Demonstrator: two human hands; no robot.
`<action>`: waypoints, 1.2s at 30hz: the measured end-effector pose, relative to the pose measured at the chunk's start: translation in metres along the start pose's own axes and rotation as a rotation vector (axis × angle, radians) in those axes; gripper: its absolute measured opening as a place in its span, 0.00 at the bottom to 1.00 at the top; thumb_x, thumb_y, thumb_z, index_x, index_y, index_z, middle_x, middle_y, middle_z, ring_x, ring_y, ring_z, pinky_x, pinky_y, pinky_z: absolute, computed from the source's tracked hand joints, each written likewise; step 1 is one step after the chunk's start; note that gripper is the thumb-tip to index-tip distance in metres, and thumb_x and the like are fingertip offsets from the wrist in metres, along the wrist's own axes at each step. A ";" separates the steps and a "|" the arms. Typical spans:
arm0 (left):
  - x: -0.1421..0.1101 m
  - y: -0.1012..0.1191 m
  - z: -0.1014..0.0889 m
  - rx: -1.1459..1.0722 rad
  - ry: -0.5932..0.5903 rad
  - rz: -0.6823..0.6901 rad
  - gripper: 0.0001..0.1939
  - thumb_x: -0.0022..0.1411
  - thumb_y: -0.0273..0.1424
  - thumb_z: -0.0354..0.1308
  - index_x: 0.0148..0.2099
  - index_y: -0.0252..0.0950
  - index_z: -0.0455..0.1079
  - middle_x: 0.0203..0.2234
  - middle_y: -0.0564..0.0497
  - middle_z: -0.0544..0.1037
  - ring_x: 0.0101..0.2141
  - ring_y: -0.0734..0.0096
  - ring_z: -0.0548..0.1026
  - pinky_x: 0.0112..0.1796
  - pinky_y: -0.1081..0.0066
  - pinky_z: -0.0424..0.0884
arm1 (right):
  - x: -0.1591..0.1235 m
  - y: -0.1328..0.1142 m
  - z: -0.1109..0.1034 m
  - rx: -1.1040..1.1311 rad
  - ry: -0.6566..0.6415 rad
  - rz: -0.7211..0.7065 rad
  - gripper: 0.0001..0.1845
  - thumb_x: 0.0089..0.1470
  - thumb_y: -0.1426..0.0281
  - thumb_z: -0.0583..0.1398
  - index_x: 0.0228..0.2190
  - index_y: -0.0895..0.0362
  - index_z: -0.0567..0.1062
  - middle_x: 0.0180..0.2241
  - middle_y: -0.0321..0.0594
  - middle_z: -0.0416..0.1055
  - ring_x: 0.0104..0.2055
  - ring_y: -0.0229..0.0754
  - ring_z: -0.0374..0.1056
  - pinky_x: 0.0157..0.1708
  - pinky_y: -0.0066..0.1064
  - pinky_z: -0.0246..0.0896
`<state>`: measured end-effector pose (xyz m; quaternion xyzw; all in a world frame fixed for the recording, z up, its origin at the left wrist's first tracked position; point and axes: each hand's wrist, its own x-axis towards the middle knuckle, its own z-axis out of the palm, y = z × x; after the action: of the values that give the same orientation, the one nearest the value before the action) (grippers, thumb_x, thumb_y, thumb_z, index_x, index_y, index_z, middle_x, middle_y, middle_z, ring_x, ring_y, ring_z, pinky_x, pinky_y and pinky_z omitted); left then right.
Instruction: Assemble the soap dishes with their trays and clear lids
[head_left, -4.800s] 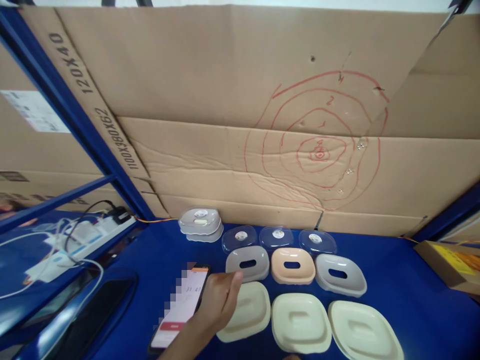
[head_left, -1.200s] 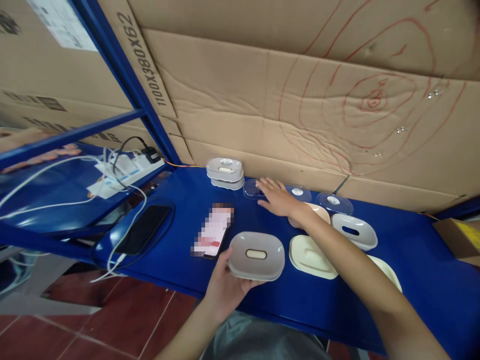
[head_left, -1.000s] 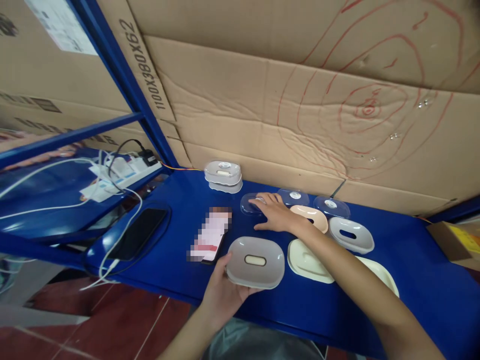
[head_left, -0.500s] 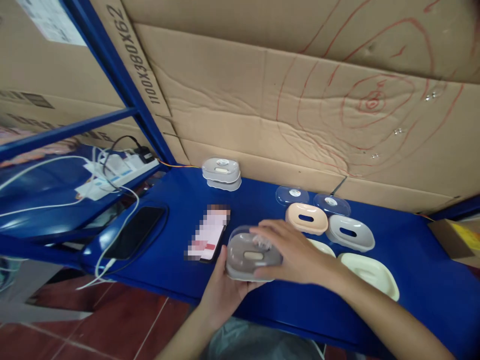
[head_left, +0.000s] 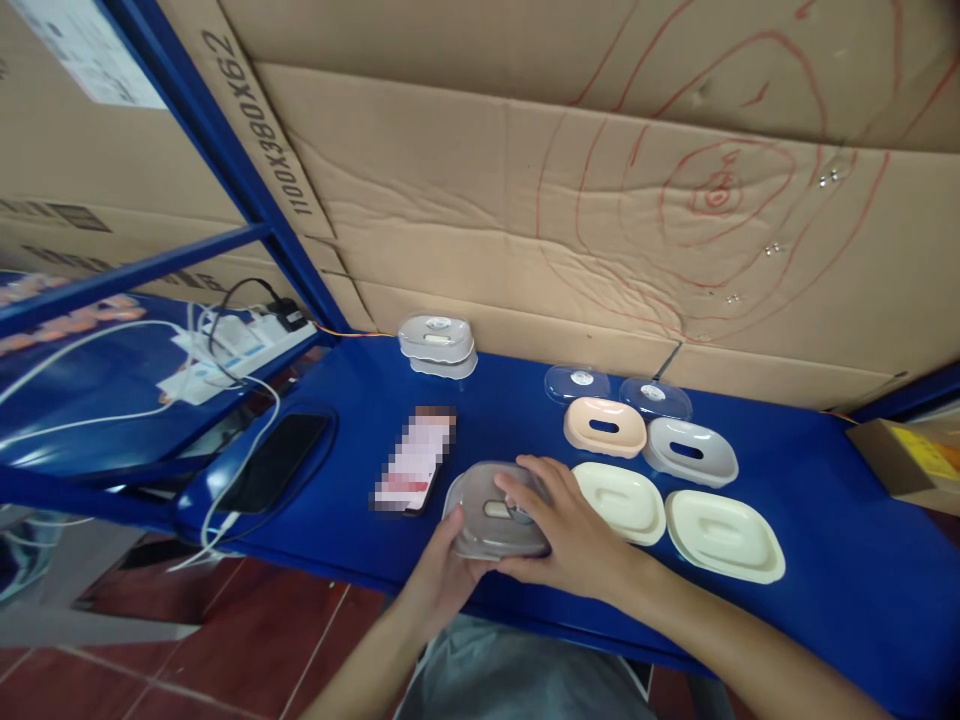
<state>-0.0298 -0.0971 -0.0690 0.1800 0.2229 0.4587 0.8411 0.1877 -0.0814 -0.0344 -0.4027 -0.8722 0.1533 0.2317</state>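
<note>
Both hands hold a grey soap box (head_left: 480,535) with a clear lid over it, just above the front edge of the table. My left hand (head_left: 442,575) grips its left side from below, thumb on the near left rim. My right hand (head_left: 559,520) wraps the right side, its fingers over the lid and partly covering a round sticker. To the right lie two cream soap dish trays (head_left: 724,540). Behind them sit a peach slotted dish (head_left: 581,430) and a grey slotted dish (head_left: 709,455). Two clear lids (head_left: 577,382) with round stickers lie at the back.
Two stacked, lidded grey soap boxes (head_left: 437,345) stand at the back by the cardboard wall (head_left: 450,180). A phone with a lit, blurred screen (head_left: 416,460) lies left of my hands. Further left are a dark phone (head_left: 277,460), white cables and a power strip (head_left: 240,355).
The clear lid, raised and tilted at the back before, now sits lower over the grey box. My right-hand fingers have shifted on top of it. The view has moved slightly.
</note>
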 end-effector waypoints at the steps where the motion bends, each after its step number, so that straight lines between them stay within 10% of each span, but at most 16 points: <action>1: 0.000 -0.001 0.000 0.008 0.001 0.008 0.22 0.75 0.43 0.58 0.61 0.36 0.78 0.54 0.42 0.85 0.59 0.49 0.79 0.63 0.53 0.70 | 0.000 0.001 -0.001 0.016 -0.014 0.000 0.50 0.57 0.51 0.70 0.72 0.48 0.56 0.71 0.58 0.53 0.72 0.67 0.54 0.67 0.63 0.59; 8: 0.000 -0.007 0.001 0.042 0.002 0.057 0.22 0.64 0.44 0.71 0.55 0.37 0.81 0.52 0.42 0.86 0.64 0.44 0.75 0.68 0.50 0.62 | 0.000 0.009 -0.005 0.086 -0.113 -0.040 0.54 0.58 0.50 0.70 0.74 0.49 0.51 0.75 0.60 0.46 0.77 0.64 0.47 0.68 0.61 0.59; 13: -0.001 -0.004 0.008 0.019 0.024 0.011 0.36 0.69 0.60 0.55 0.62 0.36 0.77 0.57 0.39 0.83 0.65 0.44 0.73 0.69 0.47 0.59 | -0.004 0.015 0.005 0.024 -0.048 -0.117 0.57 0.58 0.48 0.70 0.75 0.48 0.46 0.74 0.62 0.47 0.74 0.68 0.52 0.65 0.64 0.62; 26: 0.002 -0.001 0.008 -0.059 0.022 -0.053 0.32 0.73 0.57 0.53 0.63 0.39 0.77 0.58 0.43 0.82 0.68 0.48 0.69 0.71 0.49 0.54 | 0.001 0.009 0.004 0.044 0.036 -0.107 0.54 0.55 0.53 0.72 0.72 0.47 0.53 0.71 0.58 0.53 0.72 0.64 0.55 0.65 0.60 0.64; 36: 0.008 0.001 0.015 0.083 0.009 -0.005 0.31 0.75 0.47 0.55 0.74 0.44 0.62 0.67 0.38 0.73 0.61 0.46 0.74 0.60 0.49 0.67 | 0.123 0.078 -0.026 -0.151 0.015 0.162 0.47 0.56 0.56 0.72 0.69 0.54 0.62 0.65 0.58 0.65 0.66 0.64 0.64 0.63 0.58 0.63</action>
<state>-0.0180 -0.0914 -0.0574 0.2122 0.2458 0.4478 0.8331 0.1805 0.0647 -0.0135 -0.4893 -0.8441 0.1023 0.1942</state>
